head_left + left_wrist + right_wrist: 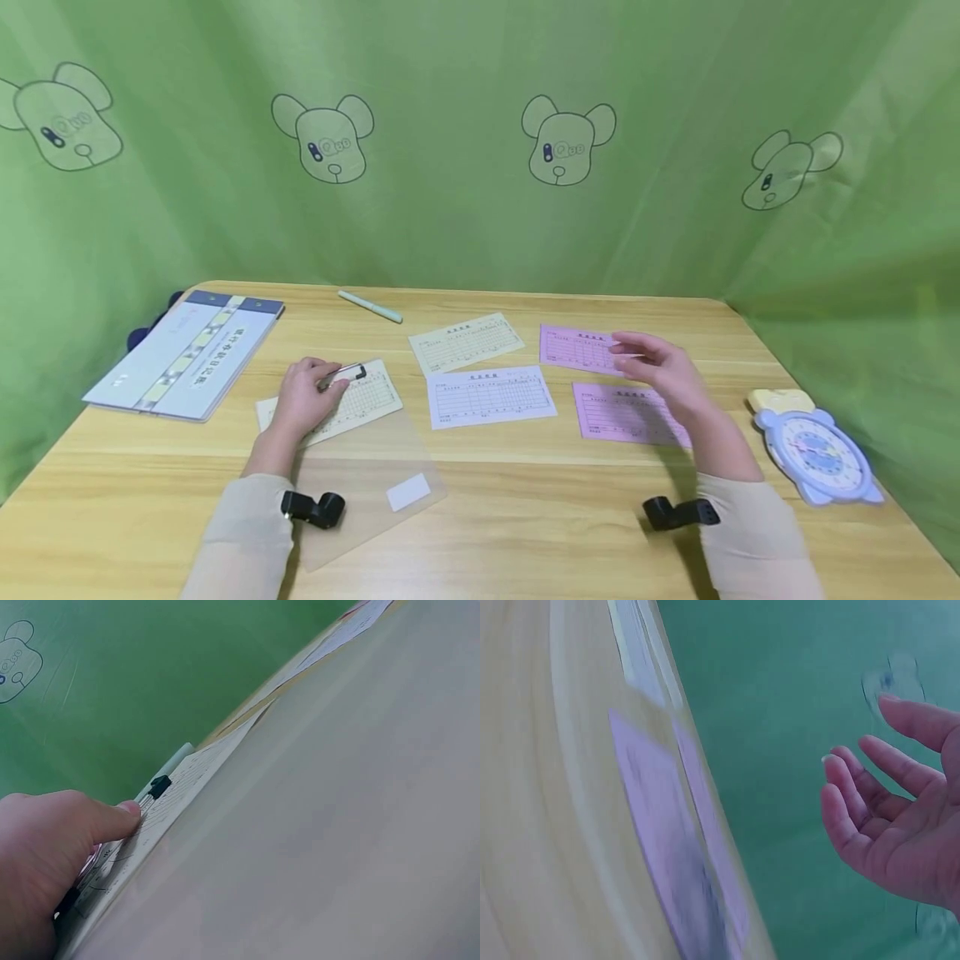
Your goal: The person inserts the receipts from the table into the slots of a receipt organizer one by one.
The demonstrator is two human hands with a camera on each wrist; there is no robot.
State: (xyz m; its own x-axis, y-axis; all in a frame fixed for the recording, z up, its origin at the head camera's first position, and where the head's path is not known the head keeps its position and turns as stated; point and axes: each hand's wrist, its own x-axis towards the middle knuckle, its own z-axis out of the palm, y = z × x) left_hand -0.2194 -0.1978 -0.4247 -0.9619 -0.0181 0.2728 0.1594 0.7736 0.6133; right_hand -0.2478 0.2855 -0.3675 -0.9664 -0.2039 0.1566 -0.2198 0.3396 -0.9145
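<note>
Head view: a green curtain printed with bear heads is hung behind a wooden table. On the table's left side a ledger is laid at a slant, and near it a clear board is set, slanted too. At the far right a blue toy clock is placed face up.

Five printed slips are spread across the middle: a cream slip on the board's far end, a second cream slip farther back, a white slip just in front of that one, and two pink slips to the right. Above the pink pair the right hand is held raised, its fingers loosely bent and apart.

Behind the board a pale pen is left lying; by the clock a yellow block is seen. A white label is stuck to the board. Over the first cream slip the clip is pinched by the left hand — whether the slip is clamped cannot be told.
</note>
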